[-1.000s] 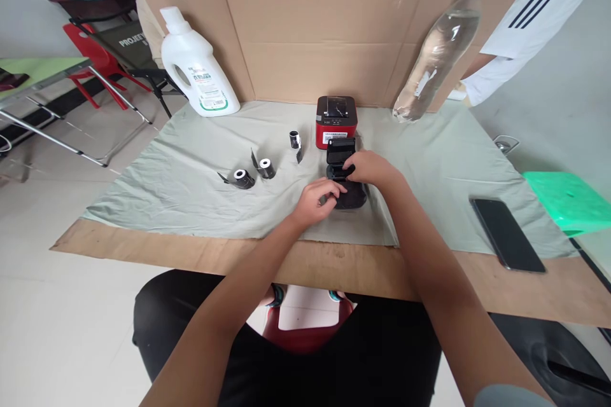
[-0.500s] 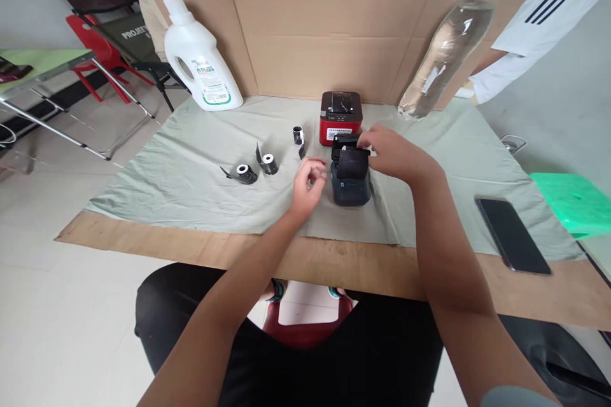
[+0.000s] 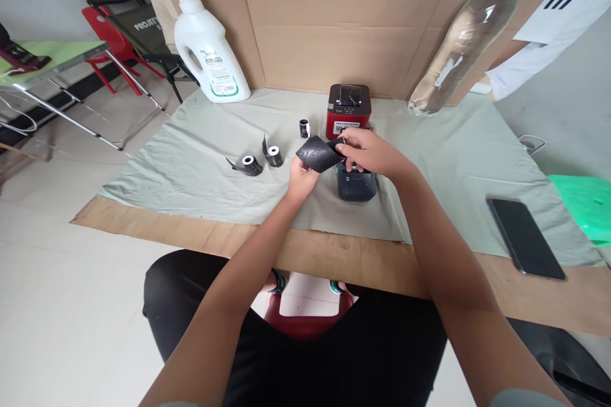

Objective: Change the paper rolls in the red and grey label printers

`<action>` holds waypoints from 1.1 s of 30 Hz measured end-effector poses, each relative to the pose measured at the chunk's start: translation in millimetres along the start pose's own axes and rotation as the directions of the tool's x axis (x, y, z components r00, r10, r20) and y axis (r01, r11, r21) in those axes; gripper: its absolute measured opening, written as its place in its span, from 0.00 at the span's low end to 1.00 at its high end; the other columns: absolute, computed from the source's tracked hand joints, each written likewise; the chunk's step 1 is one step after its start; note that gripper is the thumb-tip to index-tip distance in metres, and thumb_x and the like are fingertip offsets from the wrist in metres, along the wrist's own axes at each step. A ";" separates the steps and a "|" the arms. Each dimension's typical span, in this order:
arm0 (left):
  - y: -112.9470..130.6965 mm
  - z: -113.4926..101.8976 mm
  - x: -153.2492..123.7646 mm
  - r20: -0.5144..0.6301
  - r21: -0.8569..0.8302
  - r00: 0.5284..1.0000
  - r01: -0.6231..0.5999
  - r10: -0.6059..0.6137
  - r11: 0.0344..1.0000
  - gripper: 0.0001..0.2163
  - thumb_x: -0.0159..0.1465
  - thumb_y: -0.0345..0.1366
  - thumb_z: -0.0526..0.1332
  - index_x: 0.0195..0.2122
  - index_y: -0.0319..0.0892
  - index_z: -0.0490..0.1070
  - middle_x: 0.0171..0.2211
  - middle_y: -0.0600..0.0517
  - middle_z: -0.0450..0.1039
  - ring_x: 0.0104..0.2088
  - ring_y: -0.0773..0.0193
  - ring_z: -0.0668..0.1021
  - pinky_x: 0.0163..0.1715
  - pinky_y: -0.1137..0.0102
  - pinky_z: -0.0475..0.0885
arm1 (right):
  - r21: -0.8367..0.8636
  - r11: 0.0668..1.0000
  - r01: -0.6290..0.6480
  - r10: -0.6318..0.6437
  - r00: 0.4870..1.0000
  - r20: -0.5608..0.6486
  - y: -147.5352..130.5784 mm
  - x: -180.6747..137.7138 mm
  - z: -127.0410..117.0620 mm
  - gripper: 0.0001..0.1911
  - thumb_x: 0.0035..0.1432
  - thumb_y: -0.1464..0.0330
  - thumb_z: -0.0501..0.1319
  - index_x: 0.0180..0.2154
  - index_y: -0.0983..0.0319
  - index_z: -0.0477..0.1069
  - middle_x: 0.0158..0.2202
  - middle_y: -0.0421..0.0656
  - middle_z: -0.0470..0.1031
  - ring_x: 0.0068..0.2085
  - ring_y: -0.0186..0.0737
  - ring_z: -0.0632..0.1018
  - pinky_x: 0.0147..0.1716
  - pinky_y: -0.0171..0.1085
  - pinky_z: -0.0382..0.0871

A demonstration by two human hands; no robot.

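Note:
A black paper roll (image 3: 317, 154) with its loose end curling out is held up between both hands, just left of a small dark printer (image 3: 357, 187). My left hand (image 3: 302, 180) grips its left underside, the fingers partly hidden beneath it. My right hand (image 3: 366, 151) pinches its right end above the printer, covering much of the printer's top. Directly behind stands a red and black printer (image 3: 348, 116) with a white label. Left of the hands stand three small black-wrapped paper rolls: a far one (image 3: 304, 130), a middle one (image 3: 273, 156) and a left one (image 3: 251, 166).
A grey cloth (image 3: 191, 172) covers the wooden table (image 3: 238, 238). At the back are a white detergent bottle (image 3: 210, 51), a tilted clear bottle (image 3: 470, 44) and a cardboard panel (image 3: 334, 19). A phone (image 3: 525, 238) lies right. Another person's sleeve (image 3: 563, 6) shows behind.
The black paper has moved up and left from the dark printer, carried by my right hand. My left hand, loosely curled beside the printer before, has taken hold of it. The view has shifted slightly.

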State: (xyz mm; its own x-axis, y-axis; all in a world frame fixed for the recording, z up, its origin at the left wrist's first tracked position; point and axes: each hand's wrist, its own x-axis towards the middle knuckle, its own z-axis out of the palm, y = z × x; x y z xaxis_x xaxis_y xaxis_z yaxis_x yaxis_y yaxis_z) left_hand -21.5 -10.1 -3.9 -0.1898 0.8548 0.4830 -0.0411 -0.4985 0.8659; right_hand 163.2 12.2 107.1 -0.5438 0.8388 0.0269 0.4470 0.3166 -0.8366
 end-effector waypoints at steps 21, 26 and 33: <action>-5.4 -1.7 1.0 0.081 -0.105 0.986 0.156 -0.148 0.982 0.26 0.58 0.56 0.74 0.51 0.45 0.78 0.44 0.49 0.83 0.19 0.75 0.73 0.21 0.72 0.70 | 0.004 0.986 0.170 -0.169 0.983 -0.066 5.9 3.3 6.8 0.09 0.58 0.68 0.63 0.43 0.59 0.75 0.40 0.42 0.77 0.34 0.39 0.77 0.35 0.39 0.69; -6.7 -0.9 1.3 -0.005 -0.111 0.991 0.135 -0.136 0.985 0.28 0.55 0.54 0.76 0.51 0.46 0.75 0.46 0.50 0.82 0.18 0.77 0.71 0.20 0.74 0.67 | 0.001 0.995 0.096 -0.095 0.985 -0.141 6.9 5.1 9.4 0.11 0.61 0.64 0.62 0.45 0.60 0.74 0.33 0.39 0.75 0.30 0.37 0.73 0.33 0.38 0.67; -7.4 7.0 -0.3 0.046 -0.144 0.972 0.236 -0.232 0.961 0.28 0.58 0.58 0.72 0.50 0.45 0.70 0.26 0.60 0.73 0.15 0.75 0.66 0.17 0.72 0.61 | -0.019 0.999 0.039 -0.041 0.984 -0.175 12.3 6.9 11.7 0.16 0.62 0.63 0.60 0.50 0.58 0.75 0.35 0.39 0.75 0.26 0.34 0.71 0.30 0.38 0.68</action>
State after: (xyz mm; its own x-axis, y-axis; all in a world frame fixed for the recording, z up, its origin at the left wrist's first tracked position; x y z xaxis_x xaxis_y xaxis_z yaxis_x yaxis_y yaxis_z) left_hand -14.3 -5.6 -9.5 -0.1298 0.9528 0.2744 -0.2258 -0.2979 0.9275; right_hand 156.6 16.7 90.5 -0.4289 0.8896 0.1569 0.4387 0.3570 -0.8247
